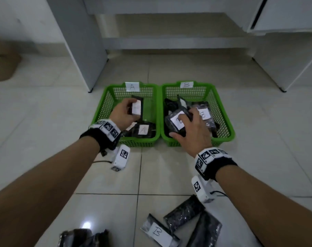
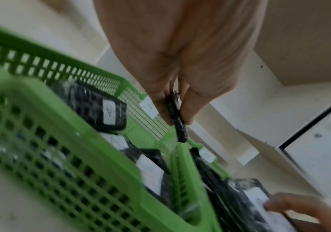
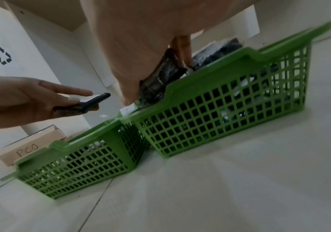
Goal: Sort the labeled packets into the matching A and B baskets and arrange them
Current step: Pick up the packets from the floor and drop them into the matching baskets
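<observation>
Two green mesh baskets stand side by side on the floor: basket A (image 1: pixel 102 107) on the left and basket B (image 1: pixel 222 113) on the right, each with a paper letter tag on its far rim. My left hand (image 1: pixel 129 110) holds a black packet with a white label (image 1: pixel 137 107) above basket A; the left wrist view shows it edge-on, the pinched packet (image 2: pixel 177 120). Another packet marked A (image 1: pixel 143 130) lies in that basket. My right hand (image 1: pixel 188 124) grips a black packet marked B (image 1: pixel 175 122) inside basket B, beside other B packets (image 1: pixel 204 114).
Loose packets lie on the tiles near me: one marked B (image 1: pixel 157 230), two black ones (image 1: pixel 184 212) (image 1: pixel 204 230) and more at the lower left (image 1: pixel 83 237). White cabinet legs (image 1: pixel 91 56) stand behind the baskets. A cardboard box (image 1: pixel 1 65) sits far left.
</observation>
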